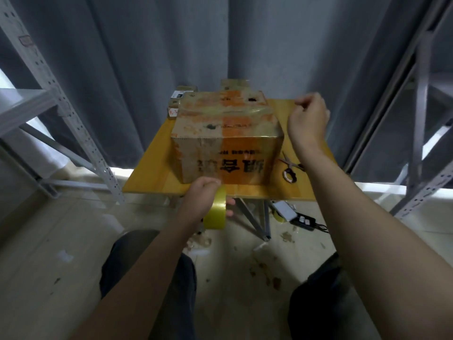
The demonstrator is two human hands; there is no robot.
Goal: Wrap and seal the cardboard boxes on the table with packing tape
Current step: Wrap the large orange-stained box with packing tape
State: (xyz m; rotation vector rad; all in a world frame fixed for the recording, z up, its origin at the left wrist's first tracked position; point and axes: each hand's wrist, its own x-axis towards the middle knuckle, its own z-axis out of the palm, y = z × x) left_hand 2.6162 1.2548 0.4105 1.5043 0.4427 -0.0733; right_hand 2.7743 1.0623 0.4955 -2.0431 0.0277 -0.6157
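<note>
1. Left hand: fingers curled round the yellow tape roll, gripping it at the table's near edge.
2. Right hand: fingers curled, thumb against index; can't tell if it's pinching anything. It's raised beside the box's far right corner.
3. Cardboard box: mid-table, glossy tape across the top.
4. Scissors: on the table, right of the box.
5. Smaller boxes: behind it.

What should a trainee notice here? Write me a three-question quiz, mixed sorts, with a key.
1. True or false: the left hand grips the yellow tape roll.
2. Fill in: the right hand hovers beside the ___ side of the large brown-and-orange cardboard box.
3. The metal scissors lie: A) on the yellow wooden table, right of that box; B) on top of the box; C) in the right hand.
Key: 1 true; 2 right; 3 A.
</note>
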